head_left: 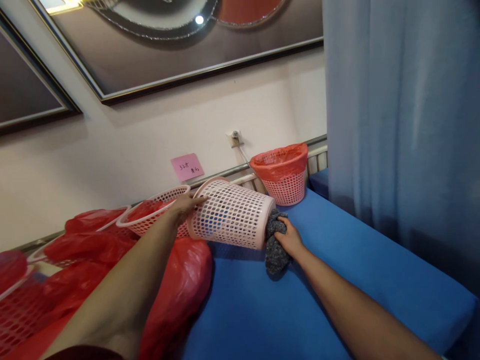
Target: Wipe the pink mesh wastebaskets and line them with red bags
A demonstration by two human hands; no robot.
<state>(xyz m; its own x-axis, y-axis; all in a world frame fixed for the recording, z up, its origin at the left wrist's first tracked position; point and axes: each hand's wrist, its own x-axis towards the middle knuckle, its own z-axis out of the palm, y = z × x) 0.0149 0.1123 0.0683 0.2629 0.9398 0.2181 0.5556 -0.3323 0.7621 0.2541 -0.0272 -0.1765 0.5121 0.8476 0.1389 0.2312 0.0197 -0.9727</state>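
A pale pink perforated plastic wastebasket lies tilted on its side above the blue bed surface. My left hand grips it at the rim end, with the thumb along the outside; the other fingers are largely hidden. At the basket's base, my right hand is closed on a bunched dark grey cloth, which is pressed against the bottom and hangs below it. Red plastic bags lie close beneath my left forearm.
A wastebasket lined with a red bag stands at the bed's far edge. More baskets with red bags crowd the left. A blue curtain hangs at the right. A pink note and plugged socket are on the wall.
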